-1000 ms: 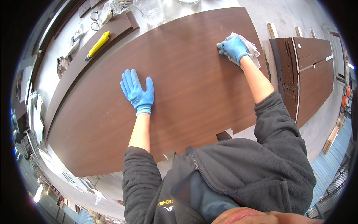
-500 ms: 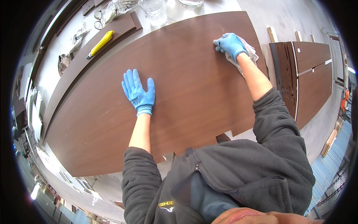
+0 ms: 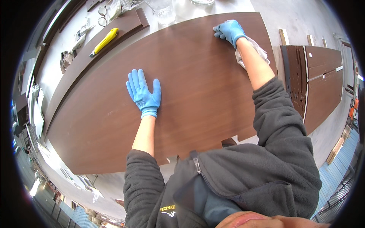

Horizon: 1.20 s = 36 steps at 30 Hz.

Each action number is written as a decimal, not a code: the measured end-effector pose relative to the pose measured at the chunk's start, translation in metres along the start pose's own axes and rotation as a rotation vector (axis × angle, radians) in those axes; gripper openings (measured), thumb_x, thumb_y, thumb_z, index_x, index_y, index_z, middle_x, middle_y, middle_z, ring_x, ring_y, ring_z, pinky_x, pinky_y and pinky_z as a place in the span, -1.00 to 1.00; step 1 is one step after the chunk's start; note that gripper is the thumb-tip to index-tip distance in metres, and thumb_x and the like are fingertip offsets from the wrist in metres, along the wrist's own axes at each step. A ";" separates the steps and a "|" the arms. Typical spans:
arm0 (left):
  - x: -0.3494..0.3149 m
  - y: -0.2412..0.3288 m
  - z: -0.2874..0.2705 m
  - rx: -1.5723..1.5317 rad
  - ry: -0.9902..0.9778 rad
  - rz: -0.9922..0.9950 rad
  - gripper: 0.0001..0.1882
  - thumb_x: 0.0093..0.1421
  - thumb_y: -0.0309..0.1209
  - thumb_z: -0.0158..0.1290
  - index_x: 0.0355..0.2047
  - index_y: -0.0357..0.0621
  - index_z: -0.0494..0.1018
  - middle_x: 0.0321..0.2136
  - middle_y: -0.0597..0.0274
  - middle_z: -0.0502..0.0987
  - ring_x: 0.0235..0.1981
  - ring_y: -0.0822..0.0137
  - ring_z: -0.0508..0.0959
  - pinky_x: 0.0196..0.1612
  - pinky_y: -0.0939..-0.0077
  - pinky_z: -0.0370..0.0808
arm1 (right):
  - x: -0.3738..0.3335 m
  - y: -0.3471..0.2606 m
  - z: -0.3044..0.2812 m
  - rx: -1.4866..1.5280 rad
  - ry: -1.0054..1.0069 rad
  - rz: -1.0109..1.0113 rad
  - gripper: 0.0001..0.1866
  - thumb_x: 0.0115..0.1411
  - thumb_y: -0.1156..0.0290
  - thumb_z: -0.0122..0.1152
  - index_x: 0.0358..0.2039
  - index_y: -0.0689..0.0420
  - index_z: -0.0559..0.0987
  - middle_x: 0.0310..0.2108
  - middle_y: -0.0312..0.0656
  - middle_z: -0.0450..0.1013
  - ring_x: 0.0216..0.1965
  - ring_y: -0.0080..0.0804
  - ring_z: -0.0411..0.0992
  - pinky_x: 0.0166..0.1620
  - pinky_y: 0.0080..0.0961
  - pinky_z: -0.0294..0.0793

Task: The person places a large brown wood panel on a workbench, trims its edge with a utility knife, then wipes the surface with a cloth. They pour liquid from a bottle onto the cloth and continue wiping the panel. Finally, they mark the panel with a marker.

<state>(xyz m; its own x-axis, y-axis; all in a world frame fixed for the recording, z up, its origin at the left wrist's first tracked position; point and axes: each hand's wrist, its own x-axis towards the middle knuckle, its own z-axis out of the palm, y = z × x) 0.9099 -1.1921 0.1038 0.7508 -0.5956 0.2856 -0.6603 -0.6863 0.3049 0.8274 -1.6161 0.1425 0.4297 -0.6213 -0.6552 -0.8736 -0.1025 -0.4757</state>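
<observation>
Right hand (image 3: 230, 32): since half a second ago it has shifted away from you and slightly left, and is now close to the far edge of the brown board (image 3: 182, 95). It wears a blue covering; the fingers bend inward and point left. Your palm is hidden, so whether the fingers grip the cloth (image 3: 261, 50) cannot be told.

Cloth: pale and crumpled, near the board's right end, partly under your right wrist and forearm and showing on both sides of them.

Left hand (image 3: 143, 93): also covered in blue, laid flat on the board left of its middle, in the same place as before. Your palm is down, the fingers are extended and point away from you, and the thumb stands well out from them.

Board: large, smooth and lying flat in front of you, stretching beyond both hands to left and right.

Knife (image 3: 105, 42): yellow-handled, resting on a narrow brown plank (image 3: 81, 67) beyond the board's left part, well apart from your left hand.

Glass jug (image 3: 163, 11): clear, just past the board's far edge.

Panels (image 3: 323, 83): brown, to the right of the board, apart from it.

Sleeves (image 3: 279, 110): dark grey, pushed up so your forearms show.
</observation>
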 end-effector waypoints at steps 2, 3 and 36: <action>0.000 0.000 0.000 0.000 -0.009 0.006 -0.22 0.35 -0.08 0.26 0.49 -0.12 0.38 0.54 -0.04 0.33 0.59 -0.06 0.24 0.64 -0.09 0.04 | 0.000 0.000 0.001 0.052 0.028 0.002 -0.67 0.41 0.11 0.32 -0.09 0.08 0.80 -0.22 -0.40 0.80 -0.22 -0.47 0.63 -0.03 -0.34 0.62; 0.000 0.000 0.000 0.004 -0.016 0.007 -0.21 0.34 -0.08 0.27 0.49 -0.13 0.38 0.53 -0.06 0.33 0.59 -0.08 0.24 0.64 -0.10 0.04 | 0.001 -0.001 0.001 0.021 0.031 0.010 -0.67 0.41 0.11 0.32 -0.08 0.08 0.80 -0.21 -0.40 0.80 -0.22 -0.46 0.64 -0.04 -0.32 0.63; -0.001 -0.001 -0.001 -0.006 -0.026 -0.007 -0.20 0.33 -0.07 0.28 0.48 -0.13 0.39 0.54 -0.08 0.32 0.59 -0.07 0.23 0.64 -0.12 0.04 | -0.018 -0.045 0.033 0.017 0.083 -0.228 -0.68 0.32 0.03 0.37 -0.32 0.02 0.81 -0.33 -0.42 0.77 -0.31 -0.55 0.63 -0.09 -0.38 0.60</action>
<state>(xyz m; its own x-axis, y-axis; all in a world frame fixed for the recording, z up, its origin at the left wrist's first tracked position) 0.9094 -1.1907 0.1039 0.7558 -0.6011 0.2597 -0.6548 -0.6881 0.3127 0.8668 -1.5741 0.1565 0.5942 -0.6457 -0.4796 -0.7520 -0.2345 -0.6160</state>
